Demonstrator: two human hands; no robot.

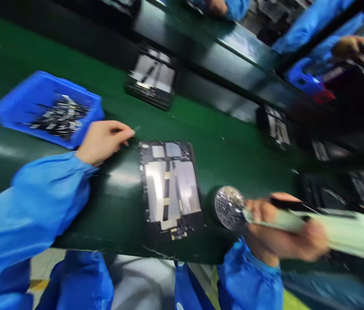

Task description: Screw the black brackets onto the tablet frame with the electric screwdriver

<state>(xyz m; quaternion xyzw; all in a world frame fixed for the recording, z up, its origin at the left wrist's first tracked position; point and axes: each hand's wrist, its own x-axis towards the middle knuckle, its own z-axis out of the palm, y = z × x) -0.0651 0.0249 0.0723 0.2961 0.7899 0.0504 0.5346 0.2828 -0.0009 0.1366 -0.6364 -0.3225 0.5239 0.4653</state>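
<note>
Your right hand point(285, 237) is squeezing shut around a pale tool point(266, 215), its round silver head sitting just right of the open tablet point(170, 189) on the green belt point(233, 159). Your left hand point(102, 140) is pinching nothing clear, resting between the blue bin point(10, 107) and the tablet's far left corner.

The green bench point(233, 155) looks smooth and shiny. The blue bin point(23, 103) looks like plastic. The flat panel point(170, 189) has shiny silver metal plates. The round tool head point(229, 207) looks like bumpy, shiny metal.
</note>
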